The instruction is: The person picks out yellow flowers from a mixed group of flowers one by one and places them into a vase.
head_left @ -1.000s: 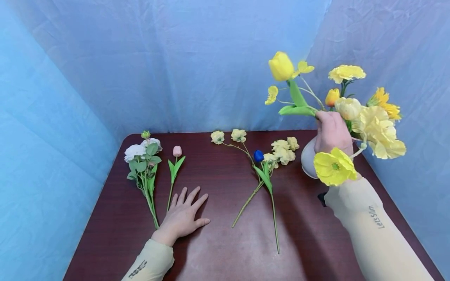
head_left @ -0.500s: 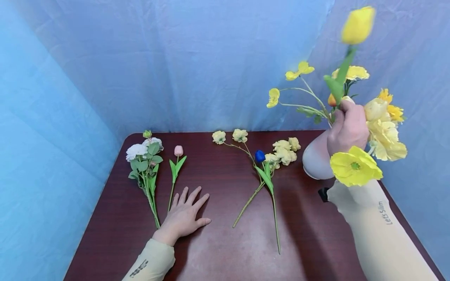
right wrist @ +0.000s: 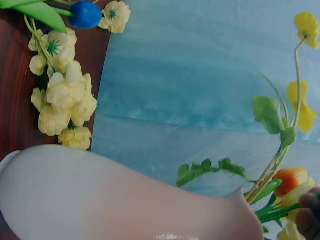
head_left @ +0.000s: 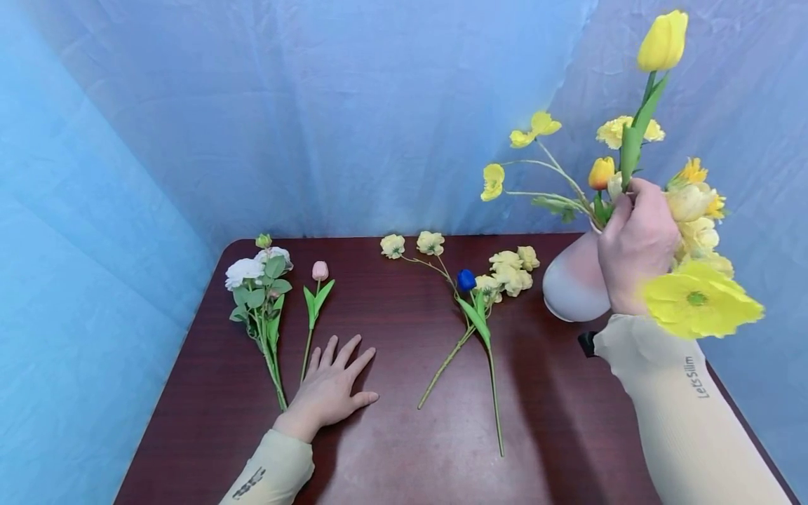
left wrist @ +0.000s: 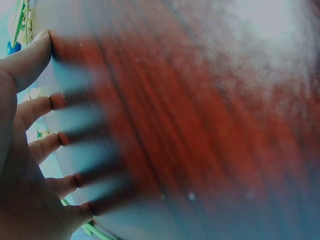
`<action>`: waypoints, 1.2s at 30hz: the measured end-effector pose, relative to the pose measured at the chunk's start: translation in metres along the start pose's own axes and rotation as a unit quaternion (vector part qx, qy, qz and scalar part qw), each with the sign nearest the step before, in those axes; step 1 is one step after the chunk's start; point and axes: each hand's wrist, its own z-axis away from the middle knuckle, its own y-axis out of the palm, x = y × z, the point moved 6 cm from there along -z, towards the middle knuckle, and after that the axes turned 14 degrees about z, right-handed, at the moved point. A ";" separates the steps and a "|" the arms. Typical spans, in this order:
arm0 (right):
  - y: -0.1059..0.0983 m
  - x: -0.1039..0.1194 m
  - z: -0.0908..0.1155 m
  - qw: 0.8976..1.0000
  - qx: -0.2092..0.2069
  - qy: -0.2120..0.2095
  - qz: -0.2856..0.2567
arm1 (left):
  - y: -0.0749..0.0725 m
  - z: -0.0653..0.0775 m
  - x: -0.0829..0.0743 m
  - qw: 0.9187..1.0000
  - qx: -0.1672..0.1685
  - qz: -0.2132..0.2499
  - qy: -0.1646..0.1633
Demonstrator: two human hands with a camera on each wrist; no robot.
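At the right my right hand [head_left: 637, 245] pinches the stem of a yellow tulip [head_left: 663, 41], whose bloom stands upright above the fist. The hand is at the mouth of a pale pink and white vase [head_left: 571, 280] filled with several yellow flowers. In the right wrist view the green stem enters the mouth of the vase [right wrist: 115, 195], and only dark fingertips [right wrist: 309, 215] show at the edge. My left hand [head_left: 331, 389] rests on the table with fingers spread, beside the stem of a pink tulip [head_left: 320, 271]. The left wrist view shows those fingers [left wrist: 37, 110] touching the wood.
White roses [head_left: 245, 272] with green leaves lie at the left of the dark red table [head_left: 379, 337]. Mid-table, a blue tulip [head_left: 466, 280] lies across a pale yellow spray [head_left: 510, 273]. A large yellow poppy [head_left: 697, 298] overhangs my right forearm. Blue cloth [head_left: 379, 126] hangs behind.
My right hand has moved rightward over the vase, and the yellow tulip has swung from leaning left to upright. The poppy has shifted right over the sleeve. My left hand has stayed put.
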 end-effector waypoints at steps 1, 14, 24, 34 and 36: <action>0.000 0.000 -0.001 1.000 0.008 0.004 0.010 | 0.000 0.000 0.000 1.000 0.001 0.001 0.000; -0.003 -0.007 -0.009 1.000 0.002 0.023 0.019 | -0.003 0.000 -0.002 1.000 0.005 0.010 0.001; -0.003 -0.013 -0.012 0.996 0.051 0.041 0.060 | -0.004 0.001 -0.002 1.000 0.001 0.011 0.004; -0.022 -0.009 -0.021 0.999 -0.019 0.031 0.028 | -0.003 0.001 -0.001 1.000 -0.004 0.011 0.006; -0.023 -0.011 -0.023 0.999 -0.018 0.041 0.028 | -0.003 0.001 -0.001 1.000 -0.004 0.009 0.006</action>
